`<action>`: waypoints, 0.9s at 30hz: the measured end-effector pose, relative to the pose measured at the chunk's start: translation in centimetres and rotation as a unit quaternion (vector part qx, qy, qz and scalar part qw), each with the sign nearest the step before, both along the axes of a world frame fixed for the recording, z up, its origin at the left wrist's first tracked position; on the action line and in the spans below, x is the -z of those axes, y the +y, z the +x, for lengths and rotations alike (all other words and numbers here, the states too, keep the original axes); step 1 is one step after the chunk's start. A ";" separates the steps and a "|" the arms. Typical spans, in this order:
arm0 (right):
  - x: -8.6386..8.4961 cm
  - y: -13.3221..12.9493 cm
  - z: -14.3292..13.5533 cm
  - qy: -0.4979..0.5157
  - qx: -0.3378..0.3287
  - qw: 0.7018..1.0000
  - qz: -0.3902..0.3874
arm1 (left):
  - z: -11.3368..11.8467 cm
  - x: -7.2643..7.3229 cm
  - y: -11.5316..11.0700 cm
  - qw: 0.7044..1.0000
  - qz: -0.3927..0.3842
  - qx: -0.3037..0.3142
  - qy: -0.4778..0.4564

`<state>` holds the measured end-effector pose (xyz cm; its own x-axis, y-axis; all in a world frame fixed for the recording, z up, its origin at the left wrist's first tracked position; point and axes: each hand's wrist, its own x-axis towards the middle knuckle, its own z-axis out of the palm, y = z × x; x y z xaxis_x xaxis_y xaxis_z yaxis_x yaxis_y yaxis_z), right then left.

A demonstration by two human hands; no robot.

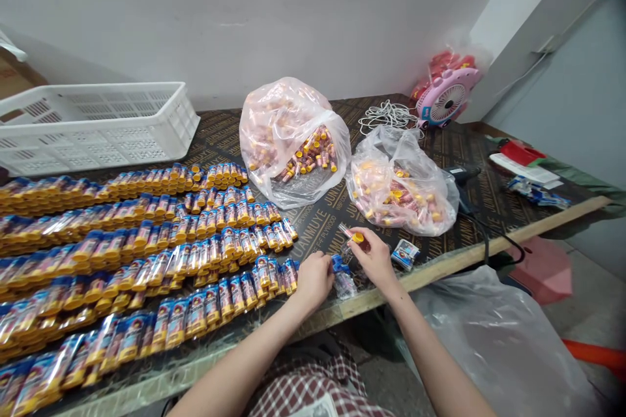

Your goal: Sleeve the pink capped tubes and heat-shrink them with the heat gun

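Note:
My right hand (375,259) is closed around a small clear tube with a yellow end (358,237), its transparent part pointing up and to the left. To the left, my left hand (315,280) has its fingers drawn together beside some loose clear-and-blue plastic sleeves (345,281) near the table edge; anything in those fingers is hidden. A small stack of blue printed wrappers (405,254) lies just right of my right hand. Beyond the hands, two clear plastic bags hold pink tubes with yellow caps: a larger bag (274,118) and a smaller bag (374,176).
Rows of wrapped blue-and-yellow tubes (195,313) cover the table's left side. Behind them stands a white plastic crate (161,133). A pink fan (447,104), coiled white cable (388,116) and a dark heat-gun-like tool (462,174) are at the right. A wooden strip (440,273) edges the table.

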<state>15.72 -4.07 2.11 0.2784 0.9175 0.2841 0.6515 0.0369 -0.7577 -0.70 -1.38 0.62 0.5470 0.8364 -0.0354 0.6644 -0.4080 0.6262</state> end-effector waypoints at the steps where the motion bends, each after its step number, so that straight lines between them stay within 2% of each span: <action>1: -0.3 -0.4 -0.1 0.025 0.012 1.000 0.005 | -0.2 -0.2 0.1 0.997 -0.039 -0.024 -0.061; 2: -0.5 -0.8 -0.3 0.053 0.023 0.998 0.011 | -0.5 -0.4 0.3 0.985 -0.095 -0.057 -0.130; 3: -0.7 -1.2 -0.5 0.084 0.032 0.996 0.019 | -0.9 -0.6 0.5 0.961 -0.164 -0.096 -0.202; 6: -1.4 -2.2 -1.5 0.182 0.024 0.982 0.046 | -2.3 -1.7 1.0 0.830 -0.345 -0.202 -0.390; 7: -1.6 -2.4 -1.9 0.213 0.011 0.975 0.055 | -2.8 -2.1 1.2 0.792 -0.375 -0.221 -0.427; 9: -2.1 -2.8 -3.0 0.258 -0.012 0.964 0.064 | -3.8 -2.8 1.4 0.752 -0.393 -0.243 -0.471; 14: -2.7 -3.7 -5.4 0.247 -0.022 0.964 0.094 | -5.2 -3.7 2.0 0.706 -0.379 -0.289 -0.525; 17: -2.8 -4.1 -6.2 0.207 -0.016 0.972 0.107 | -5.5 -3.7 2.1 0.694 -0.363 -0.316 -0.536; 22: -2.7 -4.4 -6.8 0.158 -0.011 0.981 0.112 | -6.0 -3.7 1.9 0.700 -0.334 -0.339 -0.533; 27: -3.1 -4.3 -7.5 0.163 -0.038 0.982 0.092 | -6.4 -3.3 1.7 0.728 -0.317 -0.326 -0.513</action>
<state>8.23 -8.38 5.19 0.3157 0.8805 0.3536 0.3651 0.2313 -0.9018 -7.15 0.33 3.92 0.0520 0.9239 -0.3792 -0.3632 0.3712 0.8546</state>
